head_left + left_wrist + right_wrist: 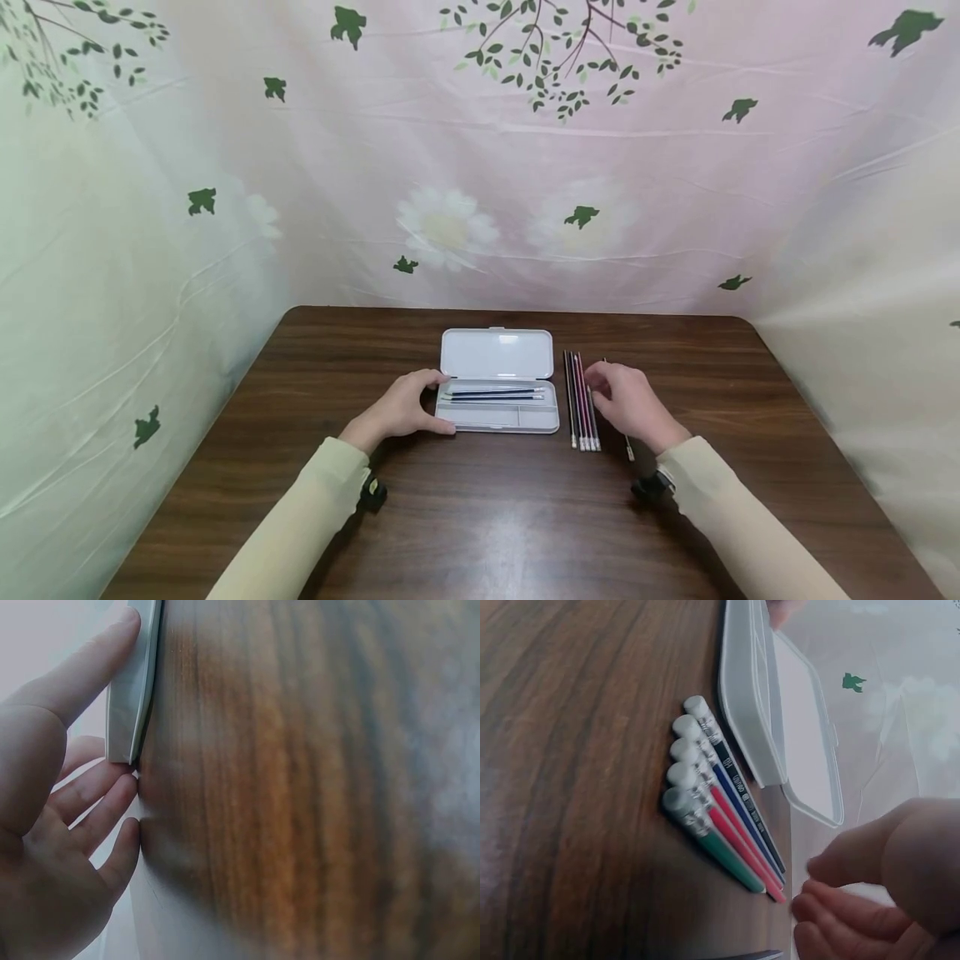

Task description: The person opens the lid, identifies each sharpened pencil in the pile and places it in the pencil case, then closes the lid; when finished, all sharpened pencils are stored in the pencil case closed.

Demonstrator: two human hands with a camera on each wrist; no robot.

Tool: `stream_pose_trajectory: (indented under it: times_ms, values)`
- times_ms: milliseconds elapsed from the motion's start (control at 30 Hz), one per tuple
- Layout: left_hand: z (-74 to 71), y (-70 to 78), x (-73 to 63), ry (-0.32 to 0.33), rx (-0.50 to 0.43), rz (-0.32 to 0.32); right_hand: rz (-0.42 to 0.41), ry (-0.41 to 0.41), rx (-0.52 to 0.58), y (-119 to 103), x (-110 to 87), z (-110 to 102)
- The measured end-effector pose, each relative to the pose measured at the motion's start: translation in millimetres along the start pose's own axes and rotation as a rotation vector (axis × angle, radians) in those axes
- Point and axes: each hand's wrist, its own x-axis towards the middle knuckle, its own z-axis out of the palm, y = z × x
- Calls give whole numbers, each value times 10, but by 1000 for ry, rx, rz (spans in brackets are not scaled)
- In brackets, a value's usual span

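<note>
An open white pencil case (pixel 538 422) lies on the table with its lid (pixel 497 354) tipped back. Dark blue pencils (pixel 495 397) lie in its rear compartment. My left hand (pixel 405 404) holds the case's left end, thumb at the front corner and fingers around the back; the left wrist view shows the thumb along the case wall (pixel 131 712). Right of the case, several pencils (pixel 731 825) lie side by side, white erasers toward me, in black, blue, red and green. Over their far part hovers my right hand (pixel 626 404), fingers loosely bent, nothing visible between them.
A single dark pencil (pixel 629 450) lies apart from the row, partly under the right hand. The brown wooden table (pixel 495 517) ends at the back against a patterned cloth (pixel 480 150), with more cloth at both sides.
</note>
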Motion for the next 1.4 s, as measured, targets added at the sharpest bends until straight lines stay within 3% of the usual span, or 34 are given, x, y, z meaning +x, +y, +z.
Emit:
stream_pose_trajectory:
  times_ms: [167, 533, 1400]
  values:
    - [-3, -7, 5, -3, 4, 0, 78, -78, 19, 21, -40, 1]
    - [-9, 26, -8, -1, 9, -26, 112, -128, -53, 22, -43, 52]
    - [-1, 33, -3, -6, -4, -24, 100, -142, -108, -27, -46, 64]
